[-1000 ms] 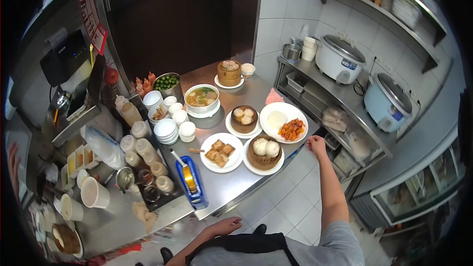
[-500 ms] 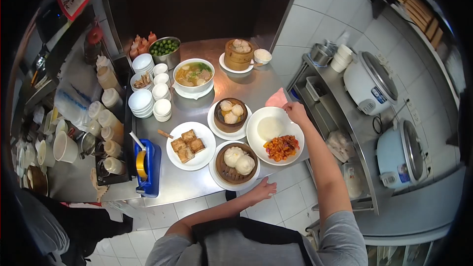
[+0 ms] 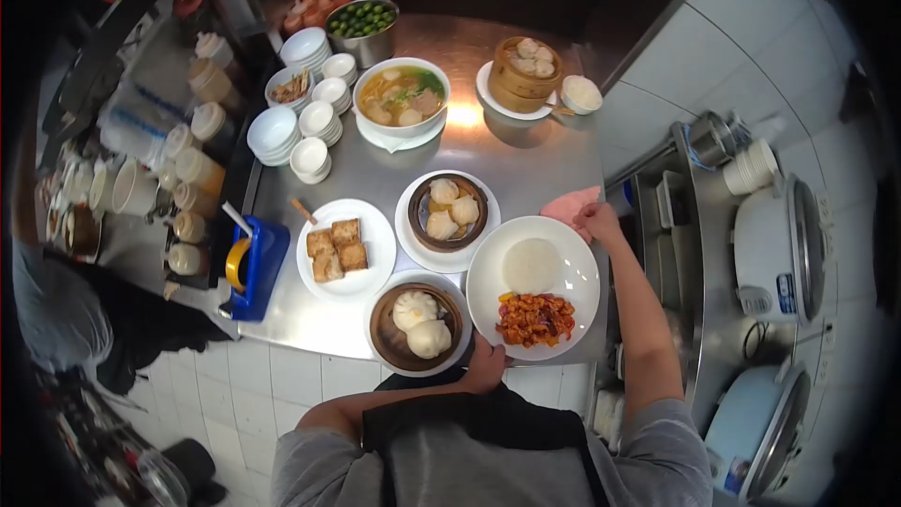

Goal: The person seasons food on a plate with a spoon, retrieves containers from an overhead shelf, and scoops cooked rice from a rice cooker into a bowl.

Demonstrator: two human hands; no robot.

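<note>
My right hand [image 3: 598,223] is closed on a pink cloth [image 3: 569,207] at the table's right edge, just above the white plate [image 3: 484,272] of rice [image 3: 532,267] and red-sauced pieces [image 3: 536,319]. Below that plate, at the front edge, my left hand [image 3: 484,364] is beside the bun steamer [image 3: 383,330]; its fingertips are partly hidden. Two white buns [image 3: 422,324] lie in this steamer. Behind it stands a dumpling steamer [image 3: 418,241]. To the left is a plate [image 3: 374,272] of browned square pieces [image 3: 338,250].
A soup bowl [image 3: 366,111], stacked small bowls [image 3: 272,134], a green-fruit pot [image 3: 375,45] and a tall steamer [image 3: 523,89] stand farther back. A blue tape dispenser [image 3: 265,272] sits left. Rice cookers [image 3: 765,253] line the right. Another person [image 3: 66,310] is at left.
The view has shifted. My right hand has moved from the plate's side to the pink cloth and closed on it. My left hand has come up to the table's front edge.
</note>
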